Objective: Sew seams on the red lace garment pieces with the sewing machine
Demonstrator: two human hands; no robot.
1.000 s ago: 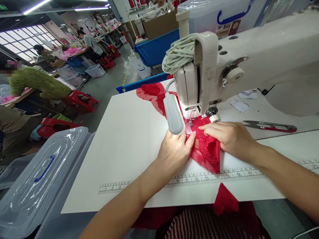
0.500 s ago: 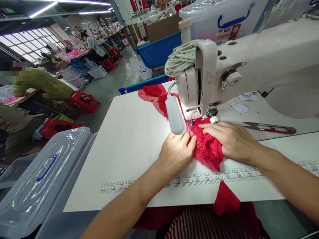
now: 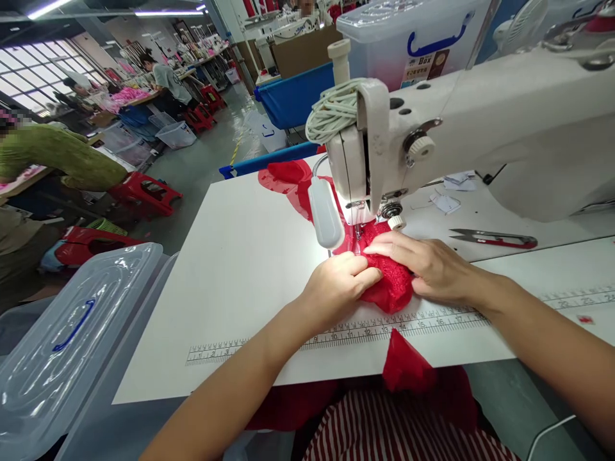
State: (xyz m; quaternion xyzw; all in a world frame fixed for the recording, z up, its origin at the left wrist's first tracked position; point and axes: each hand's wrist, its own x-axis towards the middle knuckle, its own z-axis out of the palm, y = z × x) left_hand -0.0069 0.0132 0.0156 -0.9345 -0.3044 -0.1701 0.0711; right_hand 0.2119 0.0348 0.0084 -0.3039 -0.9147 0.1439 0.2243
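Note:
Red lace fabric [image 3: 391,282] lies bunched on the white tabletop under the presser foot [image 3: 358,232] of a white sewing machine [image 3: 461,121]. My left hand [image 3: 339,280] is closed on the fabric's near left edge, thumb and fingers pressed together just in front of the needle. Over the fabric's right side, my right hand [image 3: 425,264] rests with fingers stretched out toward the foot and thumb apart. A pale lamp head [image 3: 325,214] hangs left of the needle. Sheer red cloth [image 3: 288,176] spreads behind it.
Thread snips [image 3: 494,239] and white paper pieces [image 3: 446,202] lie right of the needle. A printed ruler [image 3: 331,337] runs along the table front, with a red scrap [image 3: 406,362] at the edge. A lidded clear box [image 3: 81,339] stands left. People sit at tables farther back.
The view has shifted slightly. The lace fabric is more bunched, its open fold no longer showing. My left fingers have shifted over the lace; my right hand stays on its right side.

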